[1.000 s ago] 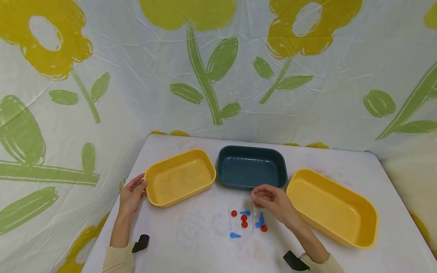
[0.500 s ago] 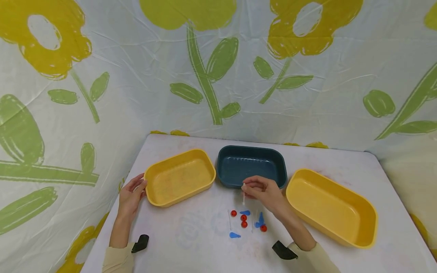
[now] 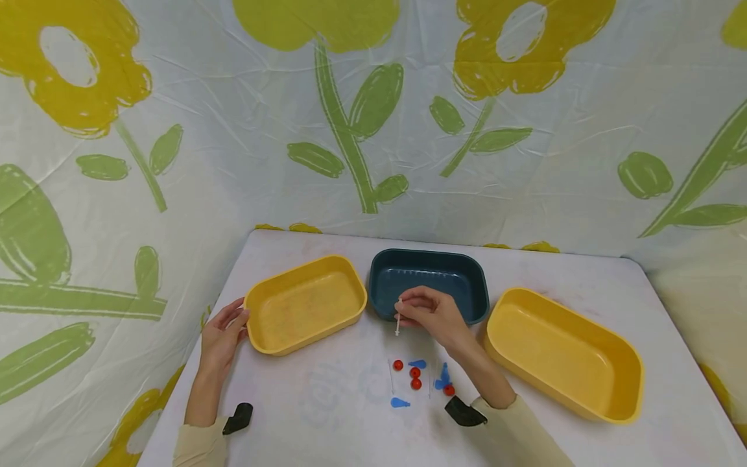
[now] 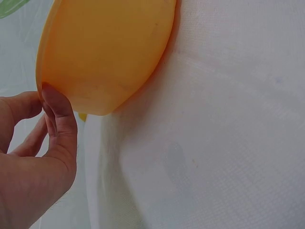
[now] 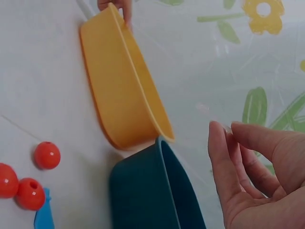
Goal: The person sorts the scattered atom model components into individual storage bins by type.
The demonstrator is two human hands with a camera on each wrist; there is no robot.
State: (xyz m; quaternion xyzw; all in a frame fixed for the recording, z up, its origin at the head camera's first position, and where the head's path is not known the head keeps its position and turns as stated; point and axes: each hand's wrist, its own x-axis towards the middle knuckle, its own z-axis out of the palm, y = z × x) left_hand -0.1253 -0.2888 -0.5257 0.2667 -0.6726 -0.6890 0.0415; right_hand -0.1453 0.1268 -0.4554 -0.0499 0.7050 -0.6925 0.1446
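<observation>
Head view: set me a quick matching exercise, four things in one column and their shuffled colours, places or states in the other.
Things:
1. Left hand
2. Middle tray
3. Beads
4. Right hand

Descriptions:
A. red, lying on the table
B. pinches a thin white piece
C. grips a yellow tray
D. dark teal

Pairs: 1-C, 2-D, 3-A, 4-B

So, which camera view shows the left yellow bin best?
The head view: the left yellow bin shows almost whole, the left hand covering only some rim. The left wrist view shows just the held end; the right wrist view, mostly its outside.
</observation>
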